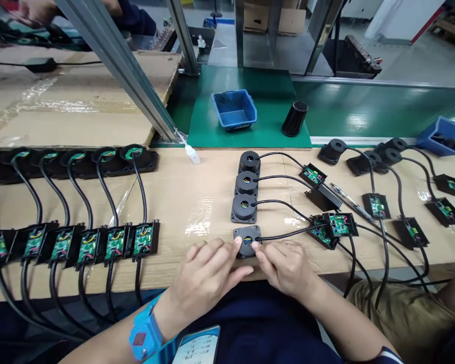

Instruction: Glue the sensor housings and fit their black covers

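Note:
A grey round sensor housing with a black cable lies at the near edge of the cardboard-covered bench. My left hand pinches its left side with curled fingers. My right hand pinches its right side where the cable leaves. The cable runs right to a small black box holding a green circuit board. Three more black round housings stand in a column just behind it, each wired to a board at the right. A blue strap sits on my left wrist.
A row of several finished units with green boards lies at the left. More wired units spread at the right. Behind are a blue bin, a black cylinder, a small white bottle, a slanted metal post and a second blue bin.

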Demonstrator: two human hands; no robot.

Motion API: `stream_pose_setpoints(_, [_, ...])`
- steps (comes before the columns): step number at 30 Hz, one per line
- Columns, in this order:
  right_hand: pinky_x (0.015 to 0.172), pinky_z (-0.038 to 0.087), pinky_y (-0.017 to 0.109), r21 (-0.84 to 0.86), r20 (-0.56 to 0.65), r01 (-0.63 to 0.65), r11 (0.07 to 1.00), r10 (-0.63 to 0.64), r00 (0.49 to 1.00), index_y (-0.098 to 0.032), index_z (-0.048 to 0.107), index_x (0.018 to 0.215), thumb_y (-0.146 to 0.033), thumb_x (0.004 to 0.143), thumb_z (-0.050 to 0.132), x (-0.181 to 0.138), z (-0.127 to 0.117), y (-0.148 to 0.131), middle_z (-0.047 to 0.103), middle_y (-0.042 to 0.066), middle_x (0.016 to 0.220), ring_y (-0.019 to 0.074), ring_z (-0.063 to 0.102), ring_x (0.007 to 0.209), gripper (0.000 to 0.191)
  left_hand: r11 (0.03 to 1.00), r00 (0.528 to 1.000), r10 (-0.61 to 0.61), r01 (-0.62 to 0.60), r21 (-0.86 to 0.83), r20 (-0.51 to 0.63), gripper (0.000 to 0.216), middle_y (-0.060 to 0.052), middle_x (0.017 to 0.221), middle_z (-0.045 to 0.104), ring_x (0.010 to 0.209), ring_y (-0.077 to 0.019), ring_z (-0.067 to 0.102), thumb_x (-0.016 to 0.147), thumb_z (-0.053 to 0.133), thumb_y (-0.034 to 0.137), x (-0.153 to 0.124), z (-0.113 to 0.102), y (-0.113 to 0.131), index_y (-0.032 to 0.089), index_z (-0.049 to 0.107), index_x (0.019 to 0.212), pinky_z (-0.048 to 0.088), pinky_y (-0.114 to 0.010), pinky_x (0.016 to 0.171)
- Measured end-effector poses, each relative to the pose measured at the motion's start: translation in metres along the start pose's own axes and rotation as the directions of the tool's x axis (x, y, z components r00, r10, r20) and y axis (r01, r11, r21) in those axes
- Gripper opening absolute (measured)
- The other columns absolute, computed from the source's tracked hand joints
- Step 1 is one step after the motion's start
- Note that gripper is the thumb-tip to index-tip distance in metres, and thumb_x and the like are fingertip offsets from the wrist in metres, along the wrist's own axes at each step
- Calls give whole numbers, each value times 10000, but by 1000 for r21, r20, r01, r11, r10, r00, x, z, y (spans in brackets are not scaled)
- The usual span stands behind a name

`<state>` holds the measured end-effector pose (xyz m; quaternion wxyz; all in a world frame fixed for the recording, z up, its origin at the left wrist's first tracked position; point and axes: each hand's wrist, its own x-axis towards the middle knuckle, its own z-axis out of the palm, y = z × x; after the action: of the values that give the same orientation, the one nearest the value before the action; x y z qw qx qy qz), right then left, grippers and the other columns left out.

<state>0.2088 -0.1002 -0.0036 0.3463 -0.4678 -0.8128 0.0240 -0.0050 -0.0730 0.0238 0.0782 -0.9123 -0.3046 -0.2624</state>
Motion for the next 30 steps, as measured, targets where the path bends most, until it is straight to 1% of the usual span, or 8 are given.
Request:
stream_pose_setpoints(2, [565, 363, 290, -1, -22, -16, 1000, 16, 1000, -193, 591, 767, -212, 1056, 475, -1, 2, -2, 576, -33, 577, 107, 514, 489, 312, 991, 998, -60, 58, -119, -19, 304, -99, 932, 730, 913, -248, 647, 993, 648, 353, -2, 2, -10, 110, 699, 1169, 474, -374, 802])
stream_pose_setpoints(4, [568, 364, 281, 4, -33, -26, 1000, 26, 999, -195, 582, 763, -210, 1061, 464, -1, 2, -3, 576, -35, 577, 102, 516, 491, 321, 968, 994, -108, 99, -230, -27, 305, -138, 1082, 715, 1008, -273, 644, 991, 638, 408, -2, 4, -19, 153, 696, 1146, 493, -412, 890])
stream_pose_setpoints(6, [570, 365, 276, 10, -33, -31, 999, 31, 999, -195, 581, 771, -203, 1061, 464, -3, 2, -3, 581, -37, 586, 99, 518, 494, 313, 947, 989, -144, 128, -294, -31, 346, -166, 1208, 691, 1092, -288, 637, 962, 668, 475, -1, 6, -25, 170, 663, 1125, 492, -435, 950])
stream_pose_setpoints(8, [570, 363, 278, 16, -26, -37, 999, 37, 999, -195, 584, 782, -198, 1058, 474, -3, 1, -3, 587, -36, 594, 100, 518, 496, 297, 939, 987, -146, 118, -324, -65, 372, -157, 1206, 715, 1075, -272, 650, 932, 709, 487, -1, 9, -27, 175, 603, 1104, 497, -415, 933])
stream_pose_setpoints(13, [569, 353, 285, 22, -19, -46, 999, 46, 999, -199, 568, 762, -198, 1060, 468, -3, 2, -3, 572, -37, 579, 100, 499, 486, 313, 968, 977, -15, -39, -249, -212, 229, -22, 934, 793, 821, -193, 674, 957, 718, 353, -3, 19, -22, 203, 561, 1029, 448, -336, 739])
stream_pose_setpoints(20, [557, 340, 288, 37, -26, -48, 998, 49, 998, -199, 553, 735, -198, 1056, 460, -2, 3, -2, 566, -36, 569, 100, 491, 481, 335, 978, 982, 34, -72, -197, -186, 243, -35, 779, 744, 738, -193, 672, 1015, 606, 412, 1, 25, -14, 169, 597, 1025, 431, -345, 697])
stream_pose_setpoints(26, [545, 363, 287, 63, -28, -54, 997, 56, 998, -199, 571, 742, -201, 1061, 432, 0, 3, -1, 561, -35, 564, 102, 494, 476, 348, 971, 974, -20, -35, -238, -225, 281, -51, 969, 809, 847, -207, 705, 993, 643, 462, 9, 37, -15, 201, 562, 1058, 457, -352, 752])
stream_pose_setpoints(30, [531, 388, 293, 80, -17, -61, 995, 62, 998, -188, 609, 791, -196, 1050, 437, -1, 5, 0, 581, -28, 578, 111, 526, 486, 311, 957, 984, 32, -80, -279, -173, 218, -87, 1051, 809, 946, -221, 718, 978, 688, 331, 8, 41, -15, 193, 564, 1092, 493, -353, 796])
